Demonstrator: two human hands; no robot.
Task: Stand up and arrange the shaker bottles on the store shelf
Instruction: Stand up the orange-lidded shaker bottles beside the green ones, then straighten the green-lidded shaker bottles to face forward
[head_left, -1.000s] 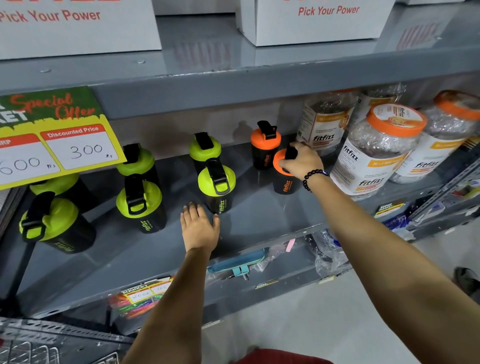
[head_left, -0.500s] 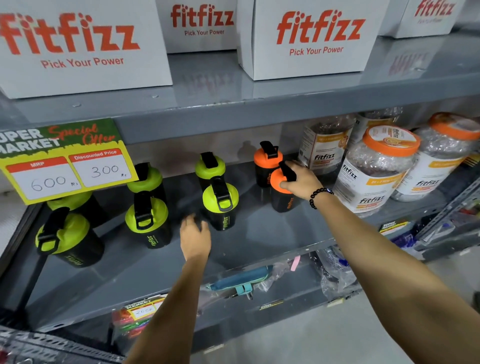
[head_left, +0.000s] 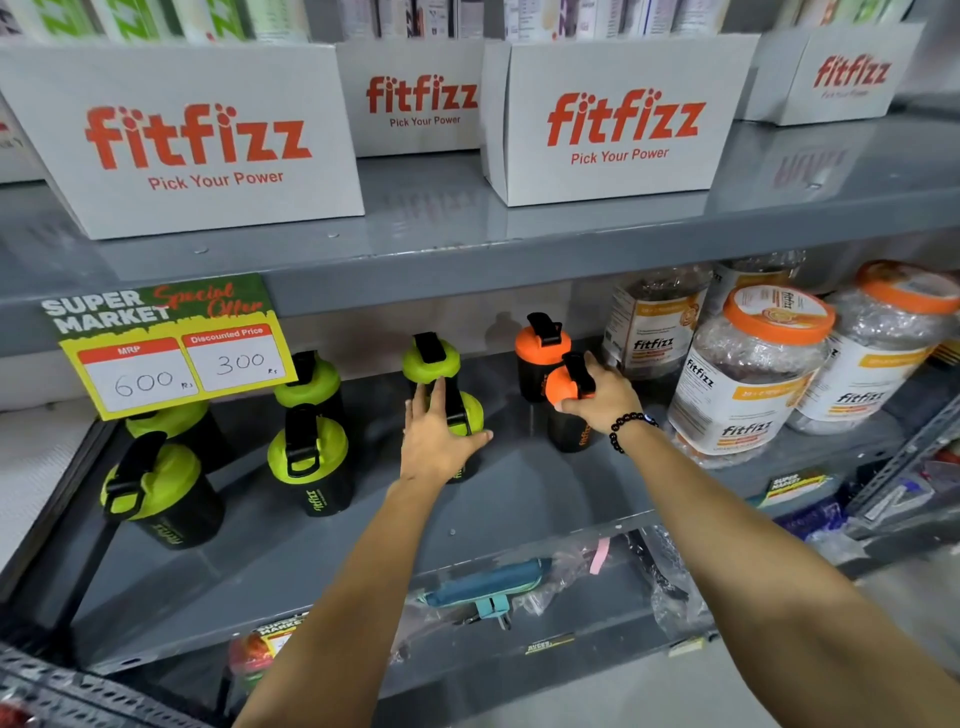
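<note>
Both hands (head_left: 439, 441) (head_left: 602, 397) seemingly grip shakers (head_left: 462, 415) (head_left: 563, 410); shelf (head_left: 519, 499) front clear.

This is a shop aisle. A green-and-yellow paper price tag (head_left: 169, 345) reading "Super Market, Special Offer" hangs from a grey metal shelf (head_left: 467, 270). White "fitfizz" cardboard display boxes (head_left: 618, 124) stand above; matching orange-lidded clear plastic jars (head_left: 753, 374) and black shaker bottles with green lids (head_left: 311, 462) are stocked in rows.

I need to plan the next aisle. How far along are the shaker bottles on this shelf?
Nearly done: every shaker in view stands upright. In hand: the left hand is on the front green shaker, and the right hand grips the front orange shaker. Left: probably nudging these two into line.
</note>
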